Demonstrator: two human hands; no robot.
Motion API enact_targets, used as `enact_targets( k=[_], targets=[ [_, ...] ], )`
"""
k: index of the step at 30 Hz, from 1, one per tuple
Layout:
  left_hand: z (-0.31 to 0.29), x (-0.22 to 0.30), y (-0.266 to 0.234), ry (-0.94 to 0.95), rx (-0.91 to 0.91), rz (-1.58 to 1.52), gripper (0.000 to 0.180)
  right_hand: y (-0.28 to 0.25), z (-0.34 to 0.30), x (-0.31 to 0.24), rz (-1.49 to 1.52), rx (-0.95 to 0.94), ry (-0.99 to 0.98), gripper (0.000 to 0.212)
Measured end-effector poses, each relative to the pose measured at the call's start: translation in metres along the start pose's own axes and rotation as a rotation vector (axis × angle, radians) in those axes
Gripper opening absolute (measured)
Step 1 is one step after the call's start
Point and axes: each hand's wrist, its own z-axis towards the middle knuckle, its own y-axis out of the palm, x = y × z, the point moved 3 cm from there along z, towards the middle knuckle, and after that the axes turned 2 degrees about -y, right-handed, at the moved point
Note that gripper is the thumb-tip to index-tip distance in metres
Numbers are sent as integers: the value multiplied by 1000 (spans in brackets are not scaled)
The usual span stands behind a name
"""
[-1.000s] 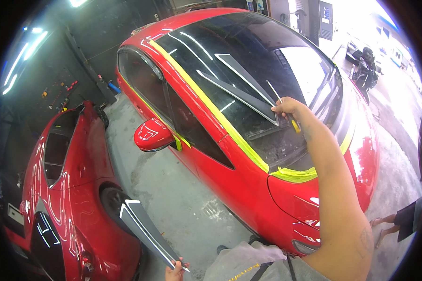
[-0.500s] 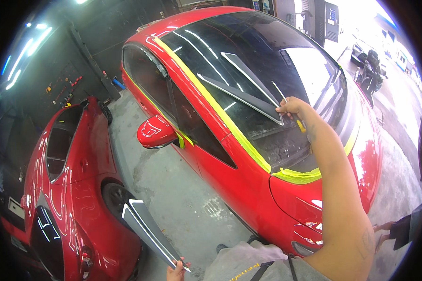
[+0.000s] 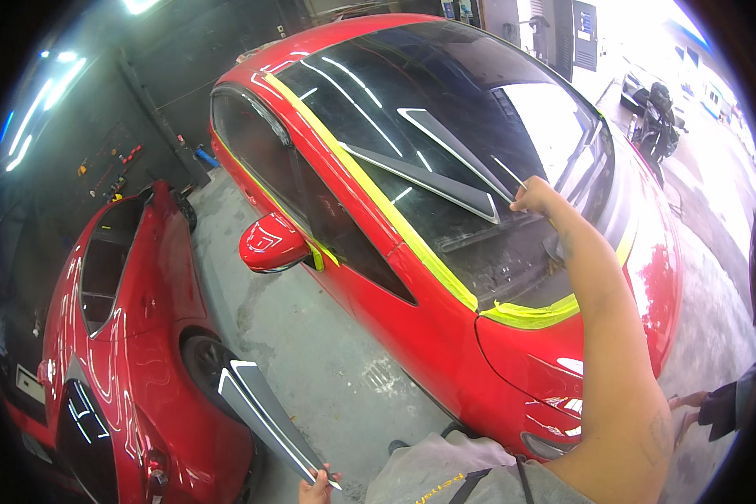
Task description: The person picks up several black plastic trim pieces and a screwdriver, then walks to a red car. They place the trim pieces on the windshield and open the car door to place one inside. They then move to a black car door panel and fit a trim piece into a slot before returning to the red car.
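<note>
My left hand (image 3: 315, 487), low in the view, grips the narrow end of dark grey tapered trim strips (image 3: 269, 424) with white edges; they look like two, lying together. My right hand (image 3: 532, 198) reaches over the windshield (image 3: 378, 92) of a red car. It is closed around a screwdriver (image 3: 509, 173), whose thin shaft points up and left; the handle is hidden in the fist. Its fingertips also touch the near end of an upper trim strip (image 3: 458, 153). A lower trim strip (image 3: 424, 181) lies beside it on the glass, their near ends apart.
Yellow-green masking tape (image 3: 370, 185) borders the windshield. The car's side mirror (image 3: 273, 242) juts out at the left. Another red car (image 3: 155, 302) stands farther left across the grey floor (image 3: 311, 336). At the right edge another person's hand (image 3: 687, 403) shows.
My right hand has shifted slightly with the upper strip's near end, widening the gap to the lower strip. The yellow screwdriver handle is now hidden. My left hand has hardly moved.
</note>
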Motion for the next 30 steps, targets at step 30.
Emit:
enact_targets(
  k=[30],
  targets=[
    [2, 10, 4, 3, -18, 54, 49, -68, -48, 45, -241, 331, -57, 30]
  ],
)
